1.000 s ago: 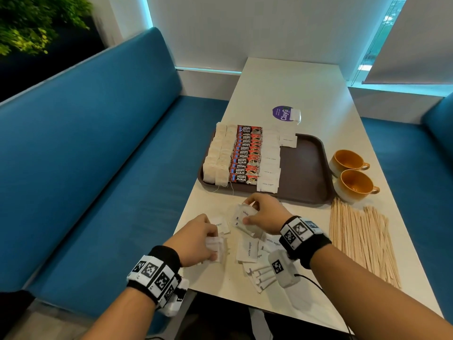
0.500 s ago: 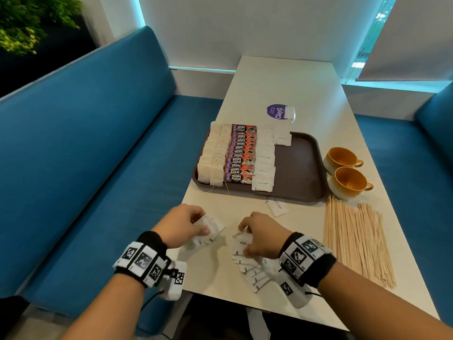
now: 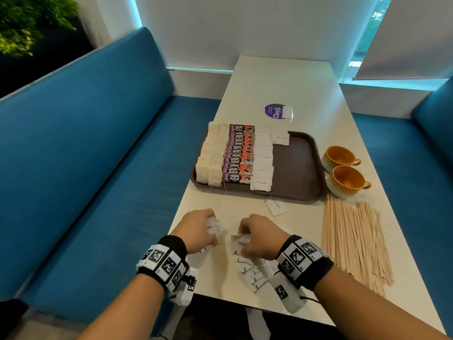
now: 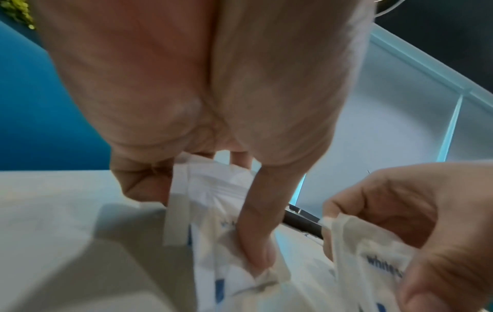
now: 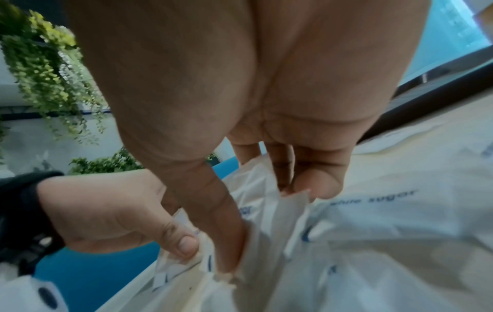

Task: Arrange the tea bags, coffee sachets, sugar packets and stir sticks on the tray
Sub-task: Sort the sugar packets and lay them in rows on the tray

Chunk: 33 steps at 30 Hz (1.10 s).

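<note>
From the head view I am seeing my left hand point(image 3: 196, 230) curling around a small bunch of sugar packets point(image 3: 212, 228) at the near left part of the table point(image 3: 282, 79), the packets poking out past the knuckles. My right hand point(image 3: 261, 238) is closing on a second bunch of sugar packets point(image 3: 239, 242), with more packets fanning out on the table under its wrist. One loose packet point(image 3: 276, 206) is lying just in front of the tray point(image 3: 299, 165), apart from both hands. On the tray, tea bags point(image 3: 212, 153), coffee sachets point(image 3: 239, 153) and a row of placed sugar packets point(image 3: 262, 163) are sitting side by side. The stir sticks point(image 3: 353, 239) are lying on the table to the right, beside two orange cups point(image 3: 343, 170).

In the left wrist view I am watching the thumb point(image 4: 256, 232) pressing the packets against the curled fingers point(image 4: 141, 181), pinching them; the right hand point(image 4: 432, 221) is showing at the edge with its own packet.

In the right wrist view the thumb point(image 5: 213, 211) and fingertips point(image 5: 317, 181) are pinching the top edges of upright packets, and the left hand's thumb point(image 5: 184, 244) is gripping its bunch just beside them.
</note>
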Tool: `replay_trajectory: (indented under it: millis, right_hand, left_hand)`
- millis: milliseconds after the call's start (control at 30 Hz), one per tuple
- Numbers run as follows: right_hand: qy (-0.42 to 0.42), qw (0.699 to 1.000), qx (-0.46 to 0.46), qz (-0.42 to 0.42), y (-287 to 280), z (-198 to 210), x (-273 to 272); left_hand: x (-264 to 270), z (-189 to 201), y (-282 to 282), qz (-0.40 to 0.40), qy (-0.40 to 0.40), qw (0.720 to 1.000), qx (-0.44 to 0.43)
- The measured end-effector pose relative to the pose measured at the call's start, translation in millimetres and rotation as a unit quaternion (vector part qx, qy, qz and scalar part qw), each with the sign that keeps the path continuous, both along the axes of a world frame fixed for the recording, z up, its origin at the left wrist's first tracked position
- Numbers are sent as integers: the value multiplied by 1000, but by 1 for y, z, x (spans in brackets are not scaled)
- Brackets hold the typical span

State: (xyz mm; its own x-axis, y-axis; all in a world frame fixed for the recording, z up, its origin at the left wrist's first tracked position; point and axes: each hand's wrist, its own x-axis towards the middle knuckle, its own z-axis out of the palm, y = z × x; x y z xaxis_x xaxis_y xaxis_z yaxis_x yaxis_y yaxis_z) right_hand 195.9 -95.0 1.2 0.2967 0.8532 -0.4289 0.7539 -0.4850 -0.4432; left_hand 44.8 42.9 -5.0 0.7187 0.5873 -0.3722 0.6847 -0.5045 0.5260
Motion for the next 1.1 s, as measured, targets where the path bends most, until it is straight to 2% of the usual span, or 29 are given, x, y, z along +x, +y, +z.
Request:
replay_trajectory:
  millis: [167,267,300,333,400,433,467,500,600,667,767,867,900,1000,1100]
  right_hand:
    - [73,994,66,-55,-12,-1,10]
    - [112,983,107,-102,-21,-1,21]
    - [136,975,128,-122,-24,0,24]
    - [172,963,152,-143,-27,2,26]
    - [275,923,197,-183,-30,10,26]
    - [325,900,212,-198,-32,13,25]
    - [364,881,219,-208,-32,17,24]
    - [395,864,225,-215,-32,19,22]
    - [455,829,238,-224,-29,22,15]
    - [446,827,253,-231,-26,21,11]
    - [419,840,246,-240,-26,18,7]
    - [395,848,242,-258,-29,16,3]
    - [385,848,245,-268,-29,15,2]
    - [346,866,238,-271,-29,13,2]
    - [320,900,198,-219,-30,16,4]
  left_hand:
    - [-7,-5,-1,75,-92,988,-96]
    - [-11,-7,0,107,-156,968,-164]
    - [-12,-8,0,123,-184,953,-206]
    - [-11,-8,-1,153,-214,926,-270]
    - [-6,-3,-8,224,-272,834,-425]
    - [-3,1,-12,246,-293,787,-484]
    - [0,4,-16,260,-304,753,-523]
    - [2,6,-20,269,-309,731,-546]
    - [9,8,-34,279,-302,702,-581]
    - [13,7,-44,268,-291,681,-616]
    - [17,6,-56,250,-283,630,-679]
    - [17,4,-63,228,-272,623,-698]
    - [17,3,-65,224,-272,629,-692]
    - [19,4,-69,231,-269,674,-648]
    - [23,5,-71,252,-262,680,-637]
